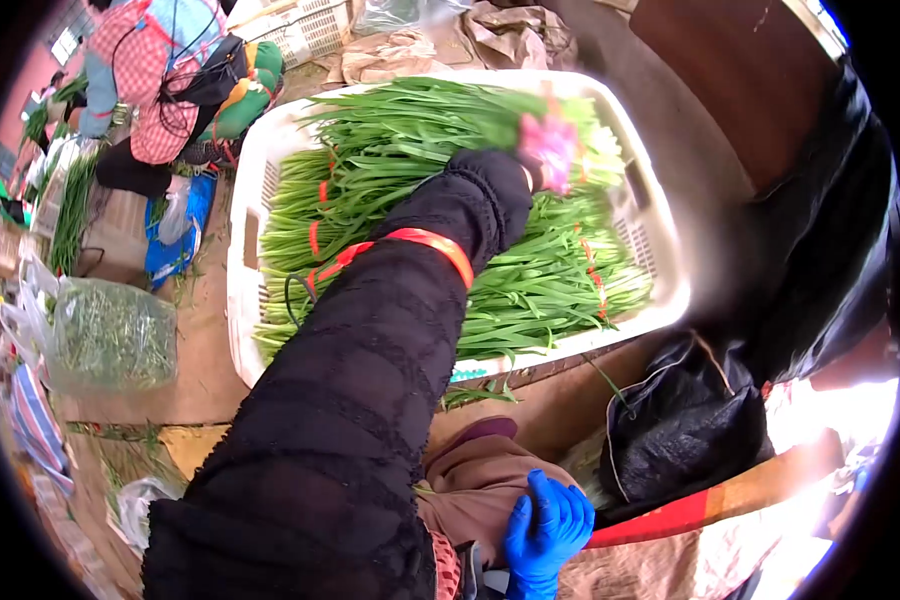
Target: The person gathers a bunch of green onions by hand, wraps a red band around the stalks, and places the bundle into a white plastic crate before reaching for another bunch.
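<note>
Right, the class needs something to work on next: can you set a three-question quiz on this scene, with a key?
1. True or false: the right hand is inside the white crate.
2. What colour are the bands on the green bundles? A) blue B) red-orange C) white
3. Which of the wearer's hands is over the bundles, and can you tell what it grips?

Key:
1. False; it is outside, beside the brown-clad leg.
2. B.
3. The left hand, in a pink glove; it is too blurred to tell what, if anything, it grips.
</note>
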The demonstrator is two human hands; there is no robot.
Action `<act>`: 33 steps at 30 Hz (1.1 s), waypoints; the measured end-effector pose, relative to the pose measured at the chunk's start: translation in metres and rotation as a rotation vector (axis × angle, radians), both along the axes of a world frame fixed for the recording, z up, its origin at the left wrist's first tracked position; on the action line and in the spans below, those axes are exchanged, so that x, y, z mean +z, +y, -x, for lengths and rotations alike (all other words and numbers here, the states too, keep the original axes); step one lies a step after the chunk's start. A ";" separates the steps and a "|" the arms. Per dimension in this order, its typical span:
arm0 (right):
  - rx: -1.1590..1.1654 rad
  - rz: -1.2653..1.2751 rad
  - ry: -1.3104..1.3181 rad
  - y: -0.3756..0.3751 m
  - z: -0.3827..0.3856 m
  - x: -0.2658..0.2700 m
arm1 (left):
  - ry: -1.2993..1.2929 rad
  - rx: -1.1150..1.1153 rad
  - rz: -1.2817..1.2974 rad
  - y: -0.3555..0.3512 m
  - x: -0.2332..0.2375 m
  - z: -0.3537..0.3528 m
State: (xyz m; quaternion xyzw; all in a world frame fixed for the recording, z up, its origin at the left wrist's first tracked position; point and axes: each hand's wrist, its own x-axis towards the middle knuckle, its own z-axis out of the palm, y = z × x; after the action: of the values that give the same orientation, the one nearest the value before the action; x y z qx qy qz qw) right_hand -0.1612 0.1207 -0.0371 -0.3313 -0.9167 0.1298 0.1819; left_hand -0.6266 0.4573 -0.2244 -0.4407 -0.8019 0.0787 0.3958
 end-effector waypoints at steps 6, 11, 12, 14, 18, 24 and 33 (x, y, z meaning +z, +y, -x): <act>-0.055 -0.101 -0.014 -0.006 -0.013 -0.007 | -0.851 -0.635 0.251 -0.180 0.243 -0.141; -0.041 -0.034 0.038 -0.013 -0.021 0.006 | -1.194 -1.430 0.114 -0.259 0.238 -0.254; -0.068 -0.023 0.081 -0.014 -0.025 0.005 | -1.238 -1.474 0.198 -0.277 0.237 -0.280; -0.226 0.214 0.101 -0.025 -0.075 -0.025 | -1.346 -1.653 0.163 -0.306 0.233 -0.324; -0.398 0.194 0.357 -0.085 -0.118 0.008 | -1.486 -1.784 0.458 -0.344 0.240 -0.382; -0.799 0.126 0.280 -0.195 -0.216 0.031 | -1.495 -1.858 0.718 -0.395 0.246 -0.457; -1.097 0.542 0.709 -0.289 -0.318 -0.022 | -1.432 -1.667 0.429 -0.402 0.277 -0.415</act>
State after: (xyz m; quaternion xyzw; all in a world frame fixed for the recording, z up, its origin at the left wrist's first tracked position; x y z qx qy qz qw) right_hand 0.1568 -0.1688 -0.0593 -0.7170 -0.4383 0.3431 0.4197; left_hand -0.2115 0.0556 0.0528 -0.8430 -0.2688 -0.3461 -0.3120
